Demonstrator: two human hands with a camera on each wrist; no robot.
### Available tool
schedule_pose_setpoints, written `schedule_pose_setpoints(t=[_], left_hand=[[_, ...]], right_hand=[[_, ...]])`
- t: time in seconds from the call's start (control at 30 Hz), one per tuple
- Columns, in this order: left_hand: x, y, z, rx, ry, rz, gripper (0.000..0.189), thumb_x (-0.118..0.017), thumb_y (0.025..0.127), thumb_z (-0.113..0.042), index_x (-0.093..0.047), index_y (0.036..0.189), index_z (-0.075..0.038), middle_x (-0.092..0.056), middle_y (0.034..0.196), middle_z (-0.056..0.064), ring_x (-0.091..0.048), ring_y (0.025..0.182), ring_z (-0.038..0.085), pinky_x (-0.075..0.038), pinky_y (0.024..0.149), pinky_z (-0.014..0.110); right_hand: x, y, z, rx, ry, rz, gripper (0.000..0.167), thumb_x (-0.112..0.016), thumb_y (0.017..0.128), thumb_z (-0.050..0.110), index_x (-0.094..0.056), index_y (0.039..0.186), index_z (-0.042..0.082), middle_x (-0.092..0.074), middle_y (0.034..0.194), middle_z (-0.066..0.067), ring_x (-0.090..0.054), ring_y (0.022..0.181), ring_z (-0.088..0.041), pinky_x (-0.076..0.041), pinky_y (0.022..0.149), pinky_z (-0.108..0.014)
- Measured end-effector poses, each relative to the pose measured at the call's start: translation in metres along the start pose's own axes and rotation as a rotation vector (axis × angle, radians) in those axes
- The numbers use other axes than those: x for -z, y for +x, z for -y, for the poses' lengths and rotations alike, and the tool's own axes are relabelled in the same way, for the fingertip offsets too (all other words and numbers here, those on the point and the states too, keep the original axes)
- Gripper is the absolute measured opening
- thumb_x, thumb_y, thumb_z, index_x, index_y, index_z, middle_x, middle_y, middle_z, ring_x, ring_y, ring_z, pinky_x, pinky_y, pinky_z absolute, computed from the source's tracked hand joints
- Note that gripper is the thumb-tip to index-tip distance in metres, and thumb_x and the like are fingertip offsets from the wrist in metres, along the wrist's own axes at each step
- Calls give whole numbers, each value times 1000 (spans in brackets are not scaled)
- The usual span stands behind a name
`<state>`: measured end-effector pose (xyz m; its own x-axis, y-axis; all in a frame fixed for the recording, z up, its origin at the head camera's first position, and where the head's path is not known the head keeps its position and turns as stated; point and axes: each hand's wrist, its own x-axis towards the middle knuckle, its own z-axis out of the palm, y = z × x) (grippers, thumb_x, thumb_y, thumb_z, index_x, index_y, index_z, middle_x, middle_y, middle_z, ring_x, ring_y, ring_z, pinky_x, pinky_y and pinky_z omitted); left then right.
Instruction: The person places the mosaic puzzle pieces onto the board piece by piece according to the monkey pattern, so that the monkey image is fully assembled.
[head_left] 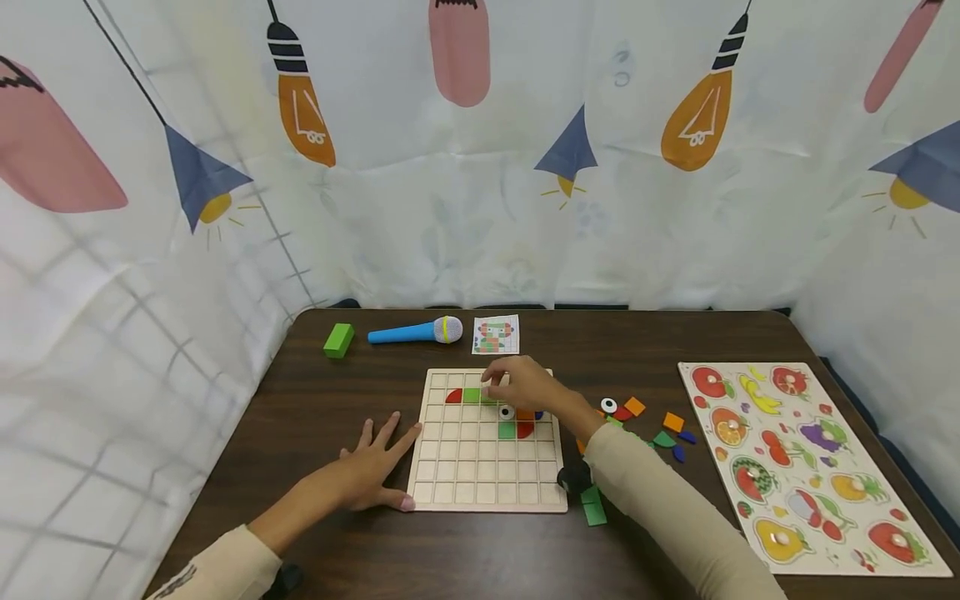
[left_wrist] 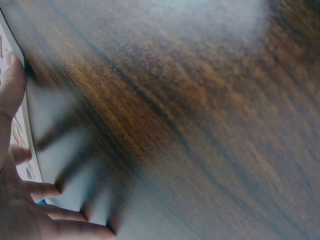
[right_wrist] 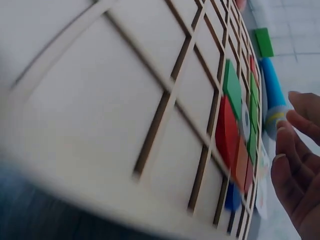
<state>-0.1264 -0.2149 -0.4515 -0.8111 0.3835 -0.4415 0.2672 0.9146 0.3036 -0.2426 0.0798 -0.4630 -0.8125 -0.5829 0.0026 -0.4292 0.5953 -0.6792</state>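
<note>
A pale wooden grid board (head_left: pixel 465 471) lies on the table with colored pieces in its upper cells. Among them are a red quarter-round (head_left: pixel 453 396), a green square (head_left: pixel 471 395), a white ring with a dark center (head_left: pixel 506 412), and a teal-green square (head_left: pixel 507 430) beside another red piece (head_left: pixel 525 429). My left hand (head_left: pixel 367 471) rests at the board's left edge, fingers spread, thumb at the near corner. Over the upper cells hovers my right hand (head_left: pixel 525 383), its fingers loosely bent close above the green pieces. In the right wrist view, nothing shows between its fingertips (right_wrist: pixel 280 159).
Loose pieces, including an orange square (head_left: pixel 673 422) and a green piece (head_left: pixel 592 506), lie right of the board. Behind it are a green block (head_left: pixel 339 341), a blue toy microphone (head_left: pixel 408 333) and a pattern card (head_left: pixel 496 335). A fruit puzzle board (head_left: pixel 817 475) lies far right.
</note>
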Motion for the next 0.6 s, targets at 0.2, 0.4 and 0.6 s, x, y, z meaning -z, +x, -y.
schedule_pose_setpoints(t=[0.2, 0.4, 0.6], left_hand=[[0, 0, 0, 5, 0, -1, 111, -75, 78, -61, -14, 162, -20, -3, 166, 27, -5, 143, 67, -28, 93, 86], [-1, -2, 1, 3, -12, 5, 111, -75, 78, -60, -14, 162, -20, -3, 166, 27, -5, 143, 67, -28, 93, 86], [0, 1, 0, -3, -8, 6, 110, -74, 79, -61, -14, 162, -21, -4, 166, 27, -5, 143, 67, -28, 93, 85]], right_hand=[[26, -31, -24, 13, 2, -46, 22, -69, 97, 25, -73, 114, 11, -69, 100, 0, -54, 68, -11, -48, 62, -26], [50, -66, -49, -57, 17, -102, 24, -69, 97, 24, -72, 115, 9, -68, 98, -1, -57, 59, -15, -50, 53, -28], [72, -102, -67, -76, -20, -148, 25, -71, 95, 23, -72, 115, 8, -69, 103, -4, -51, 57, -11, -47, 52, -27]])
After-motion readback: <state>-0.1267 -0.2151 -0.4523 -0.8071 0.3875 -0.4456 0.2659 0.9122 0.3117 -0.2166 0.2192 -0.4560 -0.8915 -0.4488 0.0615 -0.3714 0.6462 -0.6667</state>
